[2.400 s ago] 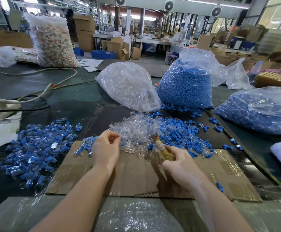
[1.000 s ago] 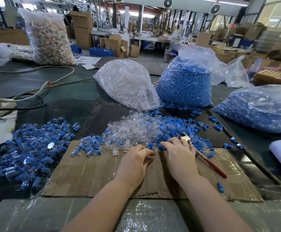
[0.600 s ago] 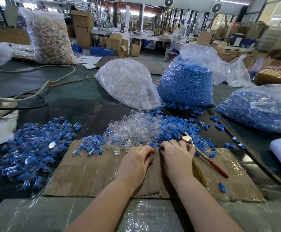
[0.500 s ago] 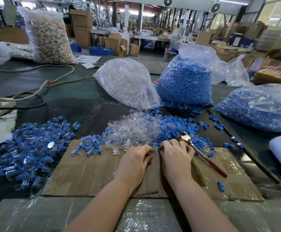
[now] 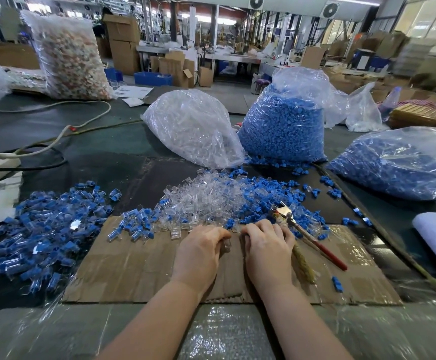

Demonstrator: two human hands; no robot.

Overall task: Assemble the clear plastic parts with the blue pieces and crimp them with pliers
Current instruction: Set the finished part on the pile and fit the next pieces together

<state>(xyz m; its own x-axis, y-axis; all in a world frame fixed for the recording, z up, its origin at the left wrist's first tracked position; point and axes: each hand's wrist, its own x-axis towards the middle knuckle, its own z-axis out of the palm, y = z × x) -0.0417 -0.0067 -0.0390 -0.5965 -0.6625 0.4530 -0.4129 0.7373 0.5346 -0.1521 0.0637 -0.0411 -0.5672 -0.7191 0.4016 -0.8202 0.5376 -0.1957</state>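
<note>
Left hand (image 5: 201,252) pinches a clear part (image 5: 226,244); right hand (image 5: 266,245) curled, grip unclear.

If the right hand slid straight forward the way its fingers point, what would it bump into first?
Probably the loose blue pieces right at the fingertips of the right hand, with the blue bag further beyond. Depth is hard to judge.

Both fingertips curled under, right hand (image 5: 266,252) perhaps hiding pliers (image 5: 308,236) grip
</note>
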